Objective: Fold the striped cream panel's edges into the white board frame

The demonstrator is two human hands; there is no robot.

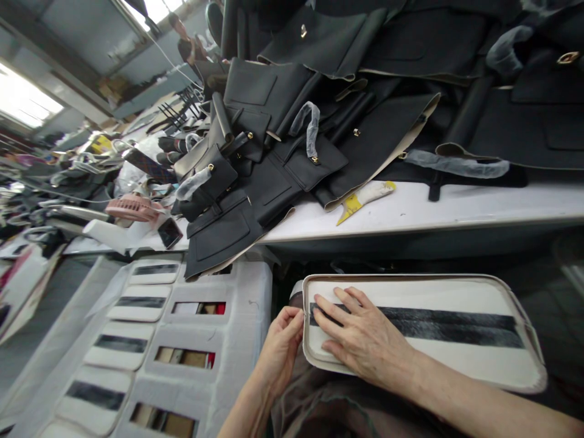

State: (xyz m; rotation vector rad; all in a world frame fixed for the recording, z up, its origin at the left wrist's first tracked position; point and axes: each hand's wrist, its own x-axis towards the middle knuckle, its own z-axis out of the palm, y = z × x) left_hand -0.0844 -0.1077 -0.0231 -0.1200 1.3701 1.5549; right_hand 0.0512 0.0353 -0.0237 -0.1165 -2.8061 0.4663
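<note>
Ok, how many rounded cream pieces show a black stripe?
5: one large piece under the right hand, four smaller pieces in a row on the grey slotted surface. Another piece, cut off below, shows none; more may be hidden.

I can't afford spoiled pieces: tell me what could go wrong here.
The left hand pinches the white panel at one end, which might bend there. The right hand lies partly over the black strip and could smudge it if wet. The black bag piece overhanging the table might slide off.
</note>
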